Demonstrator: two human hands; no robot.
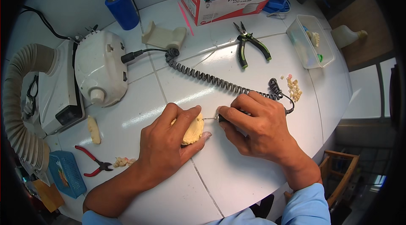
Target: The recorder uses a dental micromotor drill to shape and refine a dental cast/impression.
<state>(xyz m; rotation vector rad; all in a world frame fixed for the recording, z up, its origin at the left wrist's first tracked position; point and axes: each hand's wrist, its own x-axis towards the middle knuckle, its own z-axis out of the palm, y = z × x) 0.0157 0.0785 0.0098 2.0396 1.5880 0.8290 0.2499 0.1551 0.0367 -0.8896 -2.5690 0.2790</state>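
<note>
A yellowish plaster dental cast [194, 132] is held in my left hand [167, 136], its fingers and thumb closed around the edges. My right hand [260, 125] grips a dark rotary handpiece [221, 118], mostly hidden behind the fingers. Its thin metal bur [210, 118] points left and reaches the right edge of the cast; whether it is spinning I cannot tell. From the handpiece a coiled black cord [211, 80] runs across the white tiled table to a white motor control box [99, 66] at the left.
Green-handled pliers [247, 45] and loose artificial teeth [294, 89] lie beyond my right hand. Red-handled cutters [99, 166] and a blue basket [69, 176] sit at left, near a ribbed hose [21, 94]. Mask boxes [228, 7] and a clear tub [306, 47] stand at the back.
</note>
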